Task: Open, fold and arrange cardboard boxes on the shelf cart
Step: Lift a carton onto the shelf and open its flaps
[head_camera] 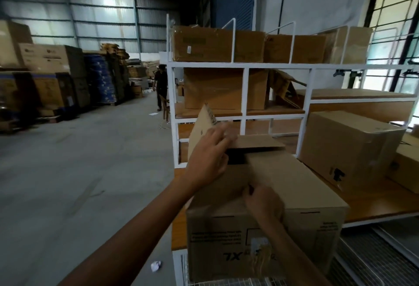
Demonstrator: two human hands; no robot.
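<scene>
Along the left wall, stacked cartons (52, 77) sit on pallets beside a bare concrete floor (79, 161). A person in dark clothes (161, 86) stands far back in the aisle. A crumpled scrap of paper (156, 265) lies on the floor near the cart's front left corner.

The left hand (209, 156) reaches across the near-left corner of the cardboard box (260, 229), fingers spread fairly wide and pressing on a raised flap (204, 124) that stands tilted up at the box's far-left edge. The box rests at the front left corner of the white shelf cart (244, 90), on its wooden lower shelf, its print upside down toward the camera. The right hand (264, 201) is curled at the front edge of the box top, fingertips tucked narrowly at the seam between the flaps; whether they grip anything is unclear.

To the right on the same shelf sits a closed box (347, 149). More boxes (217, 44) fill the cart's upper tiers. A barred window (394, 36) glows at far right.
</scene>
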